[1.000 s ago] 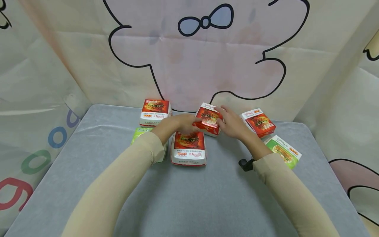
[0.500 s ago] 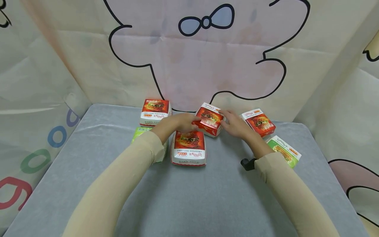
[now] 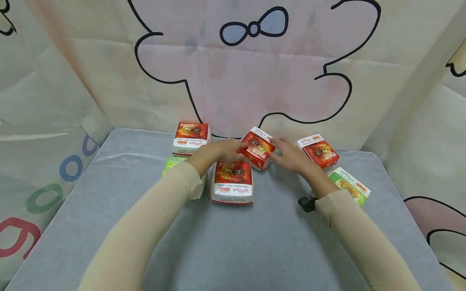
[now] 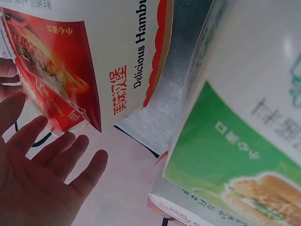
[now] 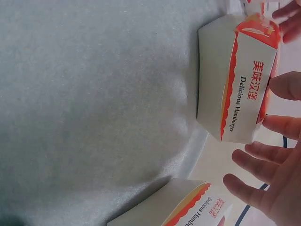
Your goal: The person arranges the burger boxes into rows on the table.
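Between my two hands in the head view is a red and white hamburger box (image 3: pixel 257 146), turned at an angle. My left hand (image 3: pixel 228 150) is at its left side, over the back of the front red hamburger box (image 3: pixel 232 184). The left wrist view shows the left fingers (image 4: pixel 89 174) spread and loosely bent. My right hand (image 3: pixel 289 155) touches the angled box at its right side. In the right wrist view its thumb and index finger meet the top edge of that box (image 5: pixel 249 84), the other fingers spread.
A red box (image 3: pixel 191 137) stands back left, with a green box (image 3: pixel 174 161) partly hidden by the left arm. At right are another red box (image 3: pixel 318 151) and a green box (image 3: pixel 349 186). Printed cloth walls (image 3: pixel 233 81) border the grey table (image 3: pixel 233 242).
The angled box has turned slightly clockwise. My right hand has shifted a little right and toward me along its side; the left hand has hardly moved.
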`<state>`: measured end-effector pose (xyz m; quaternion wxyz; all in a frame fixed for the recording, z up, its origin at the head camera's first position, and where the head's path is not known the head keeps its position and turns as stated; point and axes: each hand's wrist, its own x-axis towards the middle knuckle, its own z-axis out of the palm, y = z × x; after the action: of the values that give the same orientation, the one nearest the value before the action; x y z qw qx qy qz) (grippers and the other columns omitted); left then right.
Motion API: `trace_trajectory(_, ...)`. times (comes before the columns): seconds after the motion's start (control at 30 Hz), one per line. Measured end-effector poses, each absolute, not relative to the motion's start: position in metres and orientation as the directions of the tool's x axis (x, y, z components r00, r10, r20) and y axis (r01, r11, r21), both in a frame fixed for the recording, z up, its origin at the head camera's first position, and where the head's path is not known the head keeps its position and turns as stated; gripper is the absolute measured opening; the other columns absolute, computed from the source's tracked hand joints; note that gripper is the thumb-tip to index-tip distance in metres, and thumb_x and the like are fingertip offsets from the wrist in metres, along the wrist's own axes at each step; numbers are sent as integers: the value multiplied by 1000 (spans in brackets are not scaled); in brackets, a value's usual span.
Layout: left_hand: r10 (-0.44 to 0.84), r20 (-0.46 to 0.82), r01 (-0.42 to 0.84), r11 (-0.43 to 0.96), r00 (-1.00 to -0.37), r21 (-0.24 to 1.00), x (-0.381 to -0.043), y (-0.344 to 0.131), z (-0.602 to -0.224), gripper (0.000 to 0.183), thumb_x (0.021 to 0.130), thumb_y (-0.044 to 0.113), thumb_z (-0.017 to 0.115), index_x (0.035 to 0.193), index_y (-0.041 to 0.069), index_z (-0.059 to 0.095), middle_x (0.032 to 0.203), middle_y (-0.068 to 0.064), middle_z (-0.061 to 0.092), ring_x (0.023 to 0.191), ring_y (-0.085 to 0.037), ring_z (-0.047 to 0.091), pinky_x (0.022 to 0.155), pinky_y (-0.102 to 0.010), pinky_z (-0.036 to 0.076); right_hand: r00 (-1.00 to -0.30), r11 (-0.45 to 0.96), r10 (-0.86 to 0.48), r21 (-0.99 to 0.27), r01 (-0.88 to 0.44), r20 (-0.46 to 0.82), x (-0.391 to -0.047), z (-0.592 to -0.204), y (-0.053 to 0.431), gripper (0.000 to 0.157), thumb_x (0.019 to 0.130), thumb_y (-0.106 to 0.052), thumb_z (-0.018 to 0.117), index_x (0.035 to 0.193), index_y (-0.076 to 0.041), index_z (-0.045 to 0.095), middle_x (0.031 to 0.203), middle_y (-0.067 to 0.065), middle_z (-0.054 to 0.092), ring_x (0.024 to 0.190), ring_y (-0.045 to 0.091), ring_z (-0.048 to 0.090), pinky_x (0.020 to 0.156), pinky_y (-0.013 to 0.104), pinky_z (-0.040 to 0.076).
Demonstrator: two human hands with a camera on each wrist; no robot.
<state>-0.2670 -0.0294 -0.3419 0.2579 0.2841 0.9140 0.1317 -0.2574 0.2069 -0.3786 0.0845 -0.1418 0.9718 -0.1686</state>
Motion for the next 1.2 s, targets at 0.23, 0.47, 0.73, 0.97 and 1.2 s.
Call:
trace_trajectory(0.23,581,-354,434,800,-733,414,-264,-25,-342,58,92,37,53,145,24,32,149,-9,27,135,-25,25,106,-47,27,-960,933,-266,-275,-232,-92,-250,-379,203,61,90,-40,53,140,-10,36,139,19,37,123,37,40,94,57,36)
trace_trajectory(0.47,599,-338,443,783,-726,437,-263,-18,-343,56,93,33,54,144,23,34,152,-8,18,137,-25,21,107,-47,25,-967,951,-246,-209,-228,-61,-247,-381,201,60,89,-44,53,136,-9,41,133,21,43,116,39,45,90,57,38)
trace_trajectory(0.73,629,-345,483,767,-697,423,-263,-14,-346,48,95,26,49,142,19,39,154,-8,10,138,-24,19,109,-42,21,-972,962,-231,-157,-224,-31,-243,-379,196,56,88,-46,55,127,-7,46,122,21,51,101,36,53,82,53,43)
trace_trajectory(0.97,614,-383,457,780,-690,428,-263,-15,-345,48,97,23,44,144,22,35,154,-8,10,139,-22,17,109,-42,20,-976,965,-213,-167,-203,-45,-243,-377,193,62,86,-48,56,133,-11,43,124,19,49,99,37,54,80,53,45)
trace_trajectory(1.2,606,-400,436,785,-688,440,-265,-14,-347,47,97,24,44,143,23,35,154,-6,11,137,-22,20,109,-43,21,-940,900,-320,-347,-263,-118,-250,-377,200,68,89,-41,55,146,-19,26,145,18,27,124,39,38,93,61,35)
